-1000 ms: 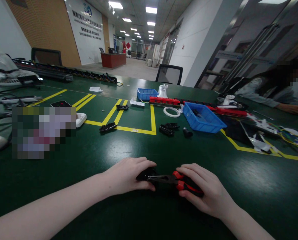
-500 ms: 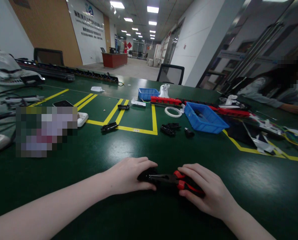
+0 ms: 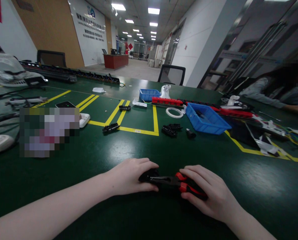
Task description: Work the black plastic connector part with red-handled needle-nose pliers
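My left hand (image 3: 136, 175) is closed around a small black part (image 3: 149, 175), with fingers on its far side and the thumb on the near side. Most of that part is hidden by the fingers. In my right hand (image 3: 209, 191) is a pair of needle-nose pliers (image 3: 182, 182) with red and black handles. The jaws point left and their tips meet the black part; whether they grip it I cannot tell. Farther up the green table lie several black parts, among them a pair in a cluster (image 3: 171, 130), a short one (image 3: 190, 133) and a long one (image 3: 111, 128).
Beyond the parts stand a large blue bin (image 3: 207, 121) and a smaller blue bin (image 3: 149, 95), near a white ring (image 3: 174, 112) and a red strip (image 3: 166, 101). Yellow tape (image 3: 139, 131) marks the table (image 3: 119, 213). At right, another person's sleeve (image 3: 261, 93) rests on it.
The whole view has shifted slightly, so everything sits a little farther right. Both hands keep their hold on the black part and the pliers.
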`<state>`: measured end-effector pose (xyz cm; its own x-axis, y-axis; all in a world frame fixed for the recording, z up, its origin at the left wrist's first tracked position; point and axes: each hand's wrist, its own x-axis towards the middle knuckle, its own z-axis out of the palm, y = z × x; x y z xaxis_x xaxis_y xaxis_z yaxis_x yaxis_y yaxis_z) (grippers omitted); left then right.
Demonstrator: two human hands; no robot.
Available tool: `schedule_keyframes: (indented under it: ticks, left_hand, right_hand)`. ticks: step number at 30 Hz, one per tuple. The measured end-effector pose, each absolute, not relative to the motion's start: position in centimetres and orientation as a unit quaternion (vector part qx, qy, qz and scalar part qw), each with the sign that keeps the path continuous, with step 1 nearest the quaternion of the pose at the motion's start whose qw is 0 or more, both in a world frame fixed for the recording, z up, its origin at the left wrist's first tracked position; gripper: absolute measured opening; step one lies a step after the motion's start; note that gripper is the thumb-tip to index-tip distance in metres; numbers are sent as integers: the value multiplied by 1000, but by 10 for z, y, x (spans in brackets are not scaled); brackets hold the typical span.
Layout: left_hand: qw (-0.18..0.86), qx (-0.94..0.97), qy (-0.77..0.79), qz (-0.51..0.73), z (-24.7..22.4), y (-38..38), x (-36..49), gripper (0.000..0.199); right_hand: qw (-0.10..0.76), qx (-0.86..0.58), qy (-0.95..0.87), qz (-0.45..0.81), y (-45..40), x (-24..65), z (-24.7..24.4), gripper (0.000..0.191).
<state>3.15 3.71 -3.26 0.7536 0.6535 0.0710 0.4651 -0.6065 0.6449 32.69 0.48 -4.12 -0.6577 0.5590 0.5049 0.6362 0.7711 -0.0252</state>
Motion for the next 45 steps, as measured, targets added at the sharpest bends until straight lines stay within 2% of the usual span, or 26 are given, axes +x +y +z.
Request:
schedule_keyframes:
  ticks: [13,33,41,45]
  left_hand:
    - [310,884,317,151,-32,37,33,52]
    - [295,892,305,154,-32,38,32,50]
    - [292,895,299,154,-33,37,31,50]
    - [287,897,299,153,-32,38,31,48]
  right_hand:
    - [247,-316,-907,-127,3,321,-25,37]
    - [250,-332,-905,-92,4,330,-43,43]
    - [247,-317,-908,-120,4,325,-33,38]
    - [249,-322,-906,-116,5,330,-36,42]
